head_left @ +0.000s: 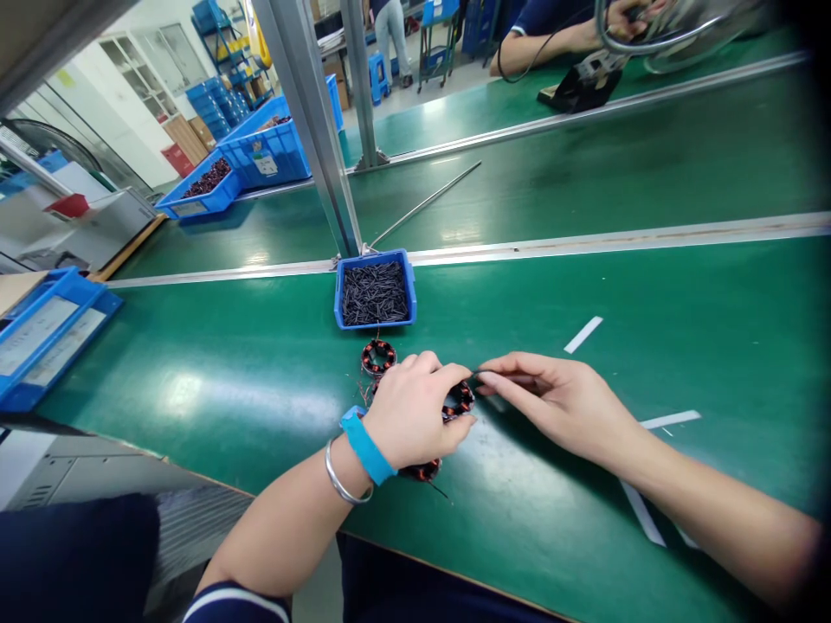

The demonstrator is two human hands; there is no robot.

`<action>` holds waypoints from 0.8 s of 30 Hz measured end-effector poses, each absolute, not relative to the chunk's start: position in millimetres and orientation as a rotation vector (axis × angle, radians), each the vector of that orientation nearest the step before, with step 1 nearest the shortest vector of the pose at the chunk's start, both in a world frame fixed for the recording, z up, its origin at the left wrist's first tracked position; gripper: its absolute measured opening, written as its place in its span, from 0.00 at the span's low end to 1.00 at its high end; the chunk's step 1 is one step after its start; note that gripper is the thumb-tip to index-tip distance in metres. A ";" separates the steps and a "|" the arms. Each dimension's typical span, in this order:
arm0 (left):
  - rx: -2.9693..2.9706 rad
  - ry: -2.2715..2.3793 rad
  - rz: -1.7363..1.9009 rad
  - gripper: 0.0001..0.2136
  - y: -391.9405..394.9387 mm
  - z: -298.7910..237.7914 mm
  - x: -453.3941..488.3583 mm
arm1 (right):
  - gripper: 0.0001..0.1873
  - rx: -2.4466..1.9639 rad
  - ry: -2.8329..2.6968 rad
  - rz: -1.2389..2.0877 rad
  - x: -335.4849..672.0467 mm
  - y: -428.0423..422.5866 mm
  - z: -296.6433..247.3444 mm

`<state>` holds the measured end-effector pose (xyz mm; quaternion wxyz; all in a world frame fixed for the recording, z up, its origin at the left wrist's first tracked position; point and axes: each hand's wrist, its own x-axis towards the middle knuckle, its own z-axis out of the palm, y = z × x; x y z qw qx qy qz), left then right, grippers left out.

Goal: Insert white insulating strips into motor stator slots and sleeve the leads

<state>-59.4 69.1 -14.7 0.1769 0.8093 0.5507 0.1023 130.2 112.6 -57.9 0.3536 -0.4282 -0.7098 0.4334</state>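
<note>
My left hand point(419, 411), with a blue band and a silver bangle at the wrist, is closed around a ring-shaped motor stator point(462, 396) with copper windings and black insulation. My right hand point(551, 394) pinches a thin black tube point(476, 373) at the stator's upper right edge; the fingertips partly hide it. Another wound stator point(378, 356) lies just beyond my left hand. Below that hand a further stator point(425, 471) shows in part, a dark lead sticking out. Farther back, a blue bin point(375, 325) holds many short thin black tubes.
A metal post point(318, 130) rises behind the bin, and a thin rod point(425, 203) lies on the far green surface. White tape strips point(582, 335) mark the bench at right. Blue crates point(263, 160) stand far left. Across the bench is a co-worker's arm point(549, 52).
</note>
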 end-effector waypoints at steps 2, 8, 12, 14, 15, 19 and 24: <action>2.288 1.549 0.295 0.20 69.1 -15.0 -59.9 | 0.17 -1.047 -1.954 0.965 132.9 113.6 -57.0; 2.283 1.537 0.306 0.20 69.3 -14.1 -60.7 | 0.12 -0.959 -2.011 0.792 132.4 114.1 -56.0; 2.277 1.539 0.302 0.21 69.8 -12.6 -60.7 | 0.11 -0.923 -2.028 0.759 132.6 114.2 -56.0; 2.276 1.532 0.298 0.21 70.0 -12.3 -61.0 | 0.11 -0.898 -2.057 0.714 133.2 114.6 -56.0; 2.276 1.526 0.300 0.21 70.1 -12.5 -61.3 | 0.11 -0.881 -2.077 0.686 133.5 114.8 -56.1; 2.266 1.502 0.352 0.24 70.6 -14.5 -63.2 | 0.12 -0.826 -2.181 0.529 133.1 114.7 -59.4; 2.257 1.459 0.362 0.27 72.8 -16.0 -65.2 | 0.12 -0.840 -2.277 0.251 129.1 112.4 -67.3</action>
